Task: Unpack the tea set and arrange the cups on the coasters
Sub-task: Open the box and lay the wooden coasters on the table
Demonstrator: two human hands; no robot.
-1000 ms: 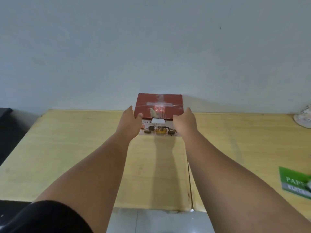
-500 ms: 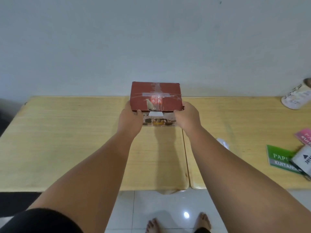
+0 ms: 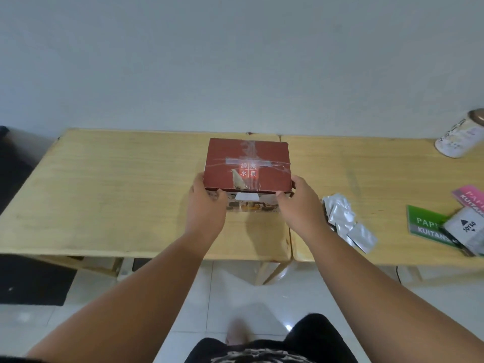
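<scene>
We are looking down at a red tea set box (image 3: 247, 163) sitting in the middle of the frame, on the left wooden table (image 3: 104, 192) right beside the seam where it is meeting the right wooden table (image 3: 379, 184). The box is lying flat with its lid closed, and strips of clear tape are crossing over the top, where white characters are showing on a red label. Its near face, pale and printed with small pictures, is facing us.

We are gripping the box with both hands. Our left hand (image 3: 205, 205) is wrapping the lower left corner, thumb pressing on the front face and fingers curling round the side. Our right hand (image 3: 301, 205) is clasping the lower right corner in the same way, thumb on the front edge. Both sets of fingers are clenched onto the box, though the fingertips behind it are hidden from us.

To the right of the box, just beside our right wrist, a scatter of silver foil packets (image 3: 345, 221) is lying on the right table. Further right, a green booklet (image 3: 429, 224), a pink booklet (image 3: 471, 103) and a grey pouch (image 3: 468, 226) are overlapping near the frame's right edge. In the upper right, a patterned tin (image 3: 461, 134) is standing at the back of the table by the pale wall (image 3: 235, 61).
</scene>
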